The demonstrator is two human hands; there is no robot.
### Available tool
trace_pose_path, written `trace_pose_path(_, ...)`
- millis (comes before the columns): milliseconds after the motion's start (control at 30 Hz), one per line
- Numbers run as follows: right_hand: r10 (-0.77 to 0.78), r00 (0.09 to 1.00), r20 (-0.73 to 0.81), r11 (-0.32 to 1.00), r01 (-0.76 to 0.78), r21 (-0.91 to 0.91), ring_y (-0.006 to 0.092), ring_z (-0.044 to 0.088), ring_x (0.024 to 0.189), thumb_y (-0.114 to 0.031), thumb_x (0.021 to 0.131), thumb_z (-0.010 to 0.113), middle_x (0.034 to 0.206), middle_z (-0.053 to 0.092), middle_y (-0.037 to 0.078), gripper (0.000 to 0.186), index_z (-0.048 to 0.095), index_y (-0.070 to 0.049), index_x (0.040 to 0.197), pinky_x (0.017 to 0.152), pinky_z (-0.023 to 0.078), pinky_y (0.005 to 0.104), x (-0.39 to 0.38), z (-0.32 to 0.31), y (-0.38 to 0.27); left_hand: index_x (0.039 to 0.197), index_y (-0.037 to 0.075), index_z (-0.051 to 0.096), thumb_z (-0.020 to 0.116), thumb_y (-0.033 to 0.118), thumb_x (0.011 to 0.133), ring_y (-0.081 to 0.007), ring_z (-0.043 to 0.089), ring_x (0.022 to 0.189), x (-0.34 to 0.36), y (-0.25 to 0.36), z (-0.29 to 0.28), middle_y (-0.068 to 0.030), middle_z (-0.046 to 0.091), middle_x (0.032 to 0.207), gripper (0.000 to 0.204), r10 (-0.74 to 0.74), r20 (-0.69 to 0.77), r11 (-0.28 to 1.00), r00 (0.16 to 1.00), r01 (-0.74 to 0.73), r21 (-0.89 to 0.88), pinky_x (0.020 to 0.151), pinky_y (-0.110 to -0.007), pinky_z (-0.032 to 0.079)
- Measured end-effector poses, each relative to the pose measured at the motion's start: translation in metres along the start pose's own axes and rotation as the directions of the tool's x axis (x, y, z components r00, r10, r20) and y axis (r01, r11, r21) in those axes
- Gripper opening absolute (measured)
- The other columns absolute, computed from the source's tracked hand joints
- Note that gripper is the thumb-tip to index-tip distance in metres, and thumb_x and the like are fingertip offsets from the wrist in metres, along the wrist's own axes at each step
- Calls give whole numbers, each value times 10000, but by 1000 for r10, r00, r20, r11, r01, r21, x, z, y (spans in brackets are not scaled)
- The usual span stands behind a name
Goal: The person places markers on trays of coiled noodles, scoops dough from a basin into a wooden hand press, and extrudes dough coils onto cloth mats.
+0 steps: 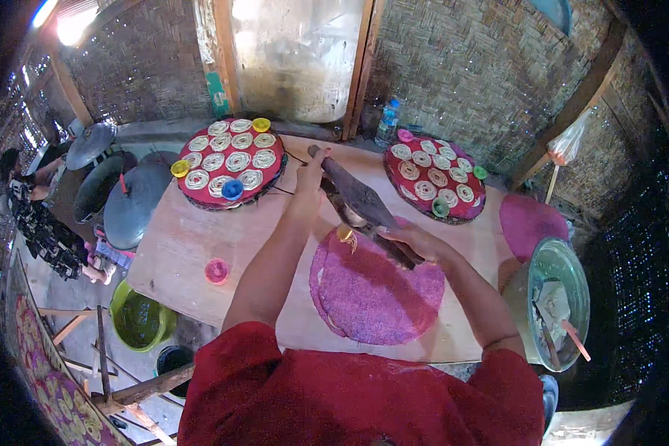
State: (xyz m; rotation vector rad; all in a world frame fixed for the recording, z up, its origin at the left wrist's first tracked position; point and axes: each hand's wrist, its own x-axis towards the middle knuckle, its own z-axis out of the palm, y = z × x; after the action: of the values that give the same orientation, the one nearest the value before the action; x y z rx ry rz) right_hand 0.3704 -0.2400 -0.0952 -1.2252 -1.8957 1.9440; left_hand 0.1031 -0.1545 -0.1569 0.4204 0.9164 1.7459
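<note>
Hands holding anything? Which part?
Both hold one long dark wooden press. Left hand grips its far end, right hand its near end, above the round purple mat.

Wooden table [193, 253] under round woven trays [379, 293].

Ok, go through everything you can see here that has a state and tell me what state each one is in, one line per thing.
Wooden press: held over the table, both hands on it.
Left hand: gripping the far handle.
Right hand: gripping the near handle.
Purple mat: flat, bare, under the press.
Left tray: filled with noodle coils.
Right tray: filled with noodle coils.
Green basin: holds dough and a stick.
Green bucket: open.
</note>
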Motion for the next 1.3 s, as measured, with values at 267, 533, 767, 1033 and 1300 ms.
trace_pose_path(267,50,995,-85,986,-63,-152,122,534,487,-487,810,623,623,568,39,433,601,-55,812,421,418,266,-16,-9,-22,985,40,600,681,367,767,-208,565,718,1,2,4,-28,569,806,402,-103,-160,986,982,122,115,674,-330,468)
trace_pose_path(533,-61,988,-145,997,55,-47,111,500,440,-518,813,609,574,527,19,482,582,-41,742,386,388,252,-18,8,-17,785,4,571,731,282,729,-186,536,583,-22,13,4,-62,563,734,326,14,31,999,999,-15,48,541,-330,437)
trace_pose_path(767,22,995,-97,979,-41,-201,113,493,439,-474,831,601,585,518,10,405,562,-72,847,403,397,268,-18,-16,-3,792,-10,569,765,302,682,-155,508,569,-20,-6,10,-56,545,731,385,2,-156,986,988,24,165,524,-297,412)
trace_pose_path(1033,-60,997,-45,989,53,-138,117,497,449,-532,825,579,584,526,12,454,566,-80,792,401,384,276,19,-1,26,752,63,578,726,231,732,-135,510,553,-15,-10,-22,-10,545,696,225,147,-70,987,987,-142,73,490,-303,414)
trace_pose_path(1300,-19,999,40,990,24,-137,111,509,487,-627,840,480,651,553,10,571,587,-69,794,405,388,268,-19,-23,-14,770,58,597,703,170,752,-130,540,550,-43,20,10,-7,563,688,155,170,-13,985,985,-169,12,506,-276,428)
